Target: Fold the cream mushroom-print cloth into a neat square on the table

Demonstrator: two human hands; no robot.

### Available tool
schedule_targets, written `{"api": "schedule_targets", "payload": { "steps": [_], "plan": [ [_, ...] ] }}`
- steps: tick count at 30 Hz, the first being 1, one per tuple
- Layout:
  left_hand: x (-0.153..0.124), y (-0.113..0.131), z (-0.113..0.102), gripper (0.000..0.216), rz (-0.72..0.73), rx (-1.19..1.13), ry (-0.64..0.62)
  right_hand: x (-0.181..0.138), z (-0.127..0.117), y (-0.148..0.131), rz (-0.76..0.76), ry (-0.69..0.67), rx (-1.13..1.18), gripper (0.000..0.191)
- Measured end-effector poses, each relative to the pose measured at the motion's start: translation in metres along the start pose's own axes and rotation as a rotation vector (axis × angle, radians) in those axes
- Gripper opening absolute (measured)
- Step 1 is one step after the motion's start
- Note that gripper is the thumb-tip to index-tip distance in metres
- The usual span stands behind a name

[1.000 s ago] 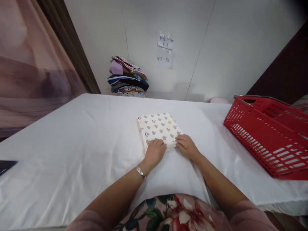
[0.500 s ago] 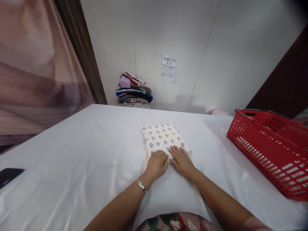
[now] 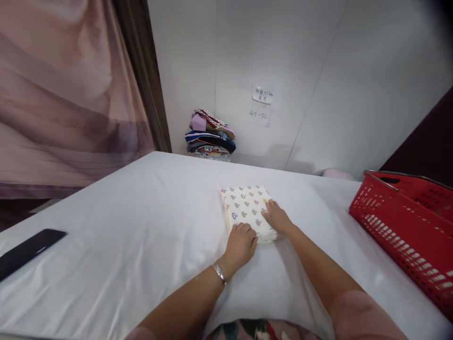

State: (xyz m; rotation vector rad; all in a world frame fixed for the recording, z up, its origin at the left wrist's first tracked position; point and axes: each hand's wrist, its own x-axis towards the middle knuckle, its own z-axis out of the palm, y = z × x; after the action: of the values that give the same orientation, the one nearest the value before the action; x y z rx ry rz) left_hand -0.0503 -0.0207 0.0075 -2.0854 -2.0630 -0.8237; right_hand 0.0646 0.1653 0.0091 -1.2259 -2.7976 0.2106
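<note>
A folded white cloth (image 3: 248,200) with grey mushroom-like prints and a few coloured ones lies flat on the white-covered table. My left hand (image 3: 242,244) rests on its near left corner, fingers lightly bent over the fabric and thumb by the near edge. A silver bangle (image 3: 219,273) circles my left wrist. On the right side of the cloth lies my right hand (image 3: 278,217), its fingers laid flat on the top. The layers show along the near edge.
A red plastic basket (image 3: 399,226) stands on the table at the right. At the left lies a dark flat phone-like object (image 3: 31,250). Behind the table's far edge rises a stack of folded clothes (image 3: 211,137) against the wall, near paper notes (image 3: 260,106). A pink curtain (image 3: 71,94) hangs at left.
My right hand has slid from the near edge up along the cloth's right side. My left hand stays at the near left corner. The whole view has shifted, so things sit further right.
</note>
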Motion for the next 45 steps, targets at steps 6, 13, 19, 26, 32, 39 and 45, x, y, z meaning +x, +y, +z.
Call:
{"api": "schedule_targets", "payload": {
  "steps": [6, 13, 19, 26, 32, 39, 45],
  "plan": [
    [0.003, -0.005, -0.005, 0.022, -0.038, -0.096, 0.019, -0.007, 0.009, 0.003, -0.009, -0.011, -0.035, 0.053],
    [0.004, -0.015, -0.005, 0.017, -0.163, -0.068, 0.070, 0.001, -0.008, -0.003, 0.005, -0.082, -0.044, 0.050],
    [0.004, -0.018, -0.005, 0.013, -0.199, -0.200, 0.079, 0.003, -0.003, -0.020, -0.082, 0.018, -0.105, 0.054],
    [0.025, -0.078, -0.019, 0.022, -0.443, -0.274, 0.224, 0.000, 0.013, -0.018, -0.078, -0.029, -0.115, 0.058],
    [0.059, -0.141, -0.021, 0.045, -0.636, -0.198, 0.092, 0.001, 0.010, -0.019, -0.059, -0.043, -0.105, 0.059],
    [0.082, -0.166, 0.000, 0.051, -0.638, -0.314, 0.043, 0.000, 0.014, -0.017, -0.056, -0.026, -0.095, 0.059],
    [0.084, -0.175, 0.004, 0.058, -0.631, -0.348, 0.036, 0.000, 0.015, -0.016, -0.054, -0.013, -0.107, 0.059]
  ]
}}
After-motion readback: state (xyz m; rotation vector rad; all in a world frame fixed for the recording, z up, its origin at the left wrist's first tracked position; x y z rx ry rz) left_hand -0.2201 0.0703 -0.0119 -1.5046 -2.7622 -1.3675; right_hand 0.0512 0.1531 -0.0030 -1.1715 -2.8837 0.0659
